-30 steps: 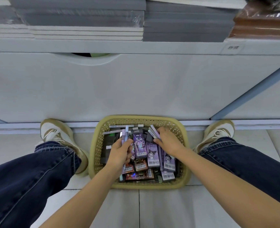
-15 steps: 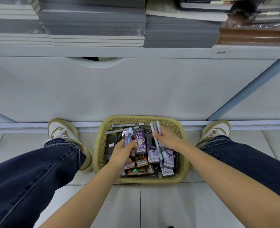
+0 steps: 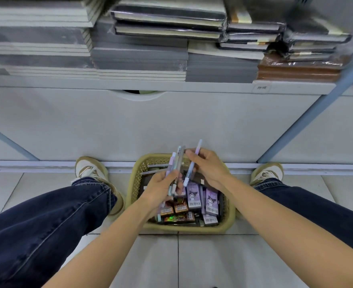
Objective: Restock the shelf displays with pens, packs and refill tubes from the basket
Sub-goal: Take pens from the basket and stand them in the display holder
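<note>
A yellow woven basket [image 3: 137, 183] sits on the floor between my feet. It holds purple packs [image 3: 194, 195], orange-brown packs [image 3: 180, 207] and loose pens. My left hand [image 3: 161, 187] is raised above the basket and grips a bunch of pastel pens [image 3: 176, 163] pointing up. Just to its right, my right hand [image 3: 210, 167] pinches a single blue-and-lilac pen [image 3: 193, 164], held close beside the bunch.
A white cabinet front [image 3: 171, 125] with a cut-out handle stands right behind the basket. The shelf [image 3: 130, 85] above it carries stacked grey notebooks [image 3: 138, 57] and brown ones [image 3: 298, 70]. My knees in dark jeans flank the basket; a blue upright [image 3: 308, 119] slants at right.
Both hands have lifted out of the basket with their pens and come together above it. The view has tilted up, showing more of the notebook shelf.
</note>
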Available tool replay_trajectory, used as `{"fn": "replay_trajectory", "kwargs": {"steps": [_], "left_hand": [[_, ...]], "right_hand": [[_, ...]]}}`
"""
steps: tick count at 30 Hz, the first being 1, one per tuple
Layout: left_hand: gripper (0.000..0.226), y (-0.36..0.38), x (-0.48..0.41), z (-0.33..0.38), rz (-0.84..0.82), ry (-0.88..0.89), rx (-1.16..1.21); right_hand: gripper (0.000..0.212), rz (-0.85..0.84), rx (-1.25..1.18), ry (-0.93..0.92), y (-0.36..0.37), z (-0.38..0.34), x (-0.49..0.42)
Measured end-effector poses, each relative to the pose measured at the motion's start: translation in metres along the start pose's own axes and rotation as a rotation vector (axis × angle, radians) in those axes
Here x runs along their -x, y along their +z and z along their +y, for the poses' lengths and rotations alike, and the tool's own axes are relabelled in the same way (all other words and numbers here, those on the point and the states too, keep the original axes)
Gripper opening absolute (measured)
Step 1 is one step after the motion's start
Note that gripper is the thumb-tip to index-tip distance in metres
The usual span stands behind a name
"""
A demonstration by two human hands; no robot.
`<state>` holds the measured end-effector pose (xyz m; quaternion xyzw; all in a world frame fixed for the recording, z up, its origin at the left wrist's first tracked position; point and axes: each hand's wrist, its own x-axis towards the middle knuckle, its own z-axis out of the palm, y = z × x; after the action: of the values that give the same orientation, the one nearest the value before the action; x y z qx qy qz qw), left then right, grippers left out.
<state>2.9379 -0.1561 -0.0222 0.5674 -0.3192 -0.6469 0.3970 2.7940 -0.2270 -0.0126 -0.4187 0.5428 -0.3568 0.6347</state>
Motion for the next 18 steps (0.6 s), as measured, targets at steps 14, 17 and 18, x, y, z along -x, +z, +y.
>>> {"fn": "replay_trajectory", "kwargs": {"steps": [14, 17, 18], "left_hand": [[0.019, 0.002, 0.036, 0.054, 0.134, 0.285, 0.301], [0.016, -0.002, 0.044, 0.073, 0.184, 0.348, 0.209], [0.016, -0.005, 0.047, 0.079, 0.186, 0.370, 0.171]], "right_hand": [[0.003, -0.088, -0.443, -0.230, 0.010, -0.045, 0.046], [0.014, -0.172, -0.471, -0.224, 0.008, -0.052, 0.051], [0.017, -0.214, -0.444, -0.223, 0.004, -0.057, 0.052]]}}
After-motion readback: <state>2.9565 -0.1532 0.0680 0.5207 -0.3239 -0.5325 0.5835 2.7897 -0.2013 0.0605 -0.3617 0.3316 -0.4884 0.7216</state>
